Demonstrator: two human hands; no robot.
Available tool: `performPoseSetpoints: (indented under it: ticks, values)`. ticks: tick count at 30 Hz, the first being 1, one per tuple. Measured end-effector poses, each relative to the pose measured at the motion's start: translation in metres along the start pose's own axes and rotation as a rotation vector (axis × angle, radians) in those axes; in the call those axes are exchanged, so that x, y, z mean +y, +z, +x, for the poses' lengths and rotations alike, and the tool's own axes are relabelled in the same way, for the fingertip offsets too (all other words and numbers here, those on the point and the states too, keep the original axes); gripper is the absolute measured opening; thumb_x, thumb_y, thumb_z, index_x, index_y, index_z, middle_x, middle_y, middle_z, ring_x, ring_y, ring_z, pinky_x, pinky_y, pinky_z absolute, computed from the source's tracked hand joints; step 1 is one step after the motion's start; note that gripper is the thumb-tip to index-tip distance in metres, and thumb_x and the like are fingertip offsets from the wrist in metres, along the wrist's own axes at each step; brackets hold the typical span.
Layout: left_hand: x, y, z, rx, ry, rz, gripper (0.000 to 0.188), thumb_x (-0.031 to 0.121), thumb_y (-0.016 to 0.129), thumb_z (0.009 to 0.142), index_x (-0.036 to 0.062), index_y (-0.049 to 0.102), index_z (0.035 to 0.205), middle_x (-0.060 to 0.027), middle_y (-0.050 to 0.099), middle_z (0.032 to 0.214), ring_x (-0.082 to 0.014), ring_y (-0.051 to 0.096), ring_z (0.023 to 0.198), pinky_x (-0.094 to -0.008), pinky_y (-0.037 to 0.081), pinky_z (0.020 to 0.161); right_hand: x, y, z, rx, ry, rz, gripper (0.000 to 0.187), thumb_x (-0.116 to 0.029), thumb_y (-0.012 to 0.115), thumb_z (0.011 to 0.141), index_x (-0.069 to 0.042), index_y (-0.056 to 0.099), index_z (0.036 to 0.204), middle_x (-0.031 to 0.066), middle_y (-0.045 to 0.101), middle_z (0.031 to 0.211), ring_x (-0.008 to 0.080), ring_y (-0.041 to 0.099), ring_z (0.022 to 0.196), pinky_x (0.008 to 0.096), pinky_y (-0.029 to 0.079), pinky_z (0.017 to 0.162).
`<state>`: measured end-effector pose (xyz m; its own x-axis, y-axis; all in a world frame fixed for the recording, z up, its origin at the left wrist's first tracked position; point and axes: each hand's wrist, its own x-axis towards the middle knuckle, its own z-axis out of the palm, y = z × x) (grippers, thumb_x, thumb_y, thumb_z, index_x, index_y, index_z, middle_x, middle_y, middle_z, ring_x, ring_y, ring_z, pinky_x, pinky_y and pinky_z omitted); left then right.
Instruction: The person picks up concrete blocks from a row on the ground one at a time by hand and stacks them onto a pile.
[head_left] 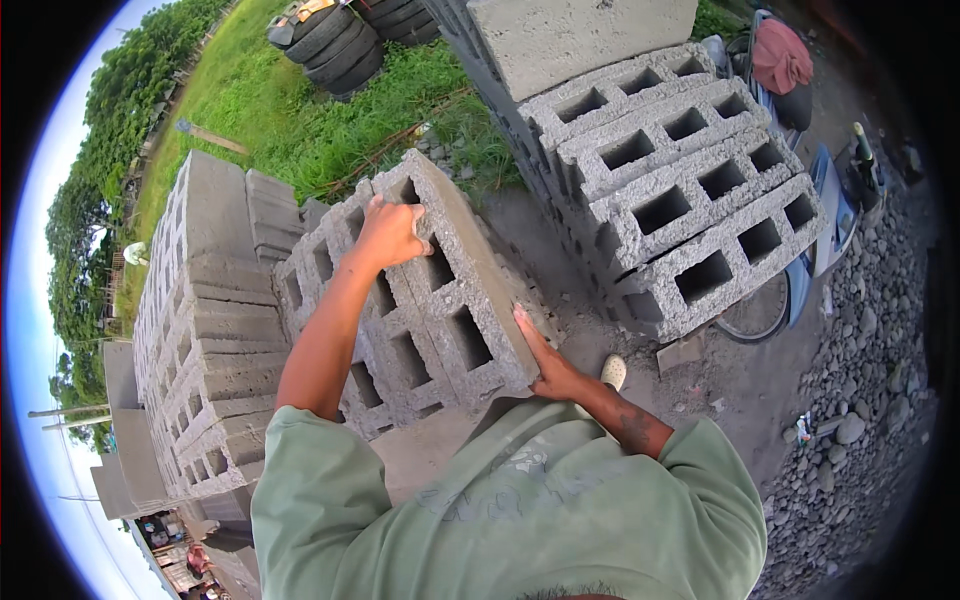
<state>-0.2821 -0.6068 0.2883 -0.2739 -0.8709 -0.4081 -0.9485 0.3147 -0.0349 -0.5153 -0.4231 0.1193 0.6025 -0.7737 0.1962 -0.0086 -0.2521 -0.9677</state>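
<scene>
A grey hollow concrete block [492, 290] stands at the right end of a row of like blocks in front of me, its openings facing up. My left hand [392, 235] is closed on its top, the fingers curled over the rim by the far opening. Against the smooth right side of the same block, near its close corner, my right hand [545, 362] lies with fingers stretched out flat. The thumb of that hand is hard to make out. More hollow blocks [375, 345] stand just left of the block I hold.
Tall block stacks rise at the left [190, 330] and right [700, 190]. Beyond the right stack are a bicycle wheel [755, 310] and loose gravel [850, 430]. Piled tyres [335, 50] sit on the grass behind. A pale clog [613, 372] shows on the ground by my right arm.
</scene>
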Motion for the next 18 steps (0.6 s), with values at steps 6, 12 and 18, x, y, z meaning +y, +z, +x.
performPoseSetpoints:
  ticks: [6,12,18]
  values:
    - [-0.013,0.003,-0.061,0.654,0.086,-0.205,0.053,0.030,0.071,0.070,0.0020,0.055,0.112,-0.0162,0.053,0.118,-0.0318,0.045,0.115,-0.0389,0.034,0.098,-0.032,-0.041,0.006,-0.238,0.011,0.026,0.104,-0.021,0.069,0.067,0.000,-0.001,0.140,0.0201,0.002,0.146,0.0305,0.002,0.136,0.0374,0.007,0.110]
    - [0.037,-0.011,-0.209,1.073,-0.304,-0.247,0.035,0.016,0.066,0.076,0.0031,0.058,0.108,-0.0136,0.057,0.113,-0.0300,0.050,0.110,-0.0356,0.038,0.094,-0.019,-0.039,0.032,0.078,-0.228,0.449,0.090,-0.059,0.042,0.081,0.003,0.011,0.139,0.0170,0.013,0.145,0.0269,0.010,0.135,0.0369,0.007,0.109]
    - [0.136,0.111,-0.302,1.035,-0.749,-0.442,0.027,0.012,0.063,0.078,0.0019,0.059,0.103,-0.0151,0.059,0.106,-0.0303,0.053,0.103,-0.0368,0.041,0.089,0.021,0.002,0.091,0.501,-0.236,0.401,0.071,-0.050,0.028,0.091,0.005,0.023,0.136,0.0169,0.022,0.143,0.0252,0.017,0.134,0.0354,0.009,0.109]
